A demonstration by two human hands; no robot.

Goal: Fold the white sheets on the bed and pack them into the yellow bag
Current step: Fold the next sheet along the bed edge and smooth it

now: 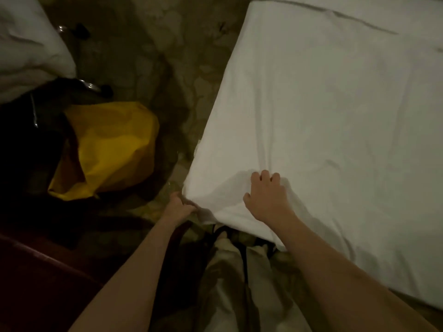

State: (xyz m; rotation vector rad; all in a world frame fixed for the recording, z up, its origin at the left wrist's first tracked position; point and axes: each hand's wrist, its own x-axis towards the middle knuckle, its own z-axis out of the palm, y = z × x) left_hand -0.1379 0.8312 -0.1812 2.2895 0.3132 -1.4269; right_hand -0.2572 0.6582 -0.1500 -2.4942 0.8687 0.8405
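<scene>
Your two bare forearms reach down from the head view toward the bed (359,212), over your pale trousers (230,271). At the bed's near corner your left hand (181,206) curls its fingers round the edge of the white sheet (311,116) and grips it. Just beside it, your right hand (268,197) lies on the sheet, fingers bent into the cloth. That sheet is smooth, with light creases near the hands. Left of the bed, on the patterned floor (153,56), the yellow bag (107,149) lies crumpled; you cannot tell what is inside.
</scene>
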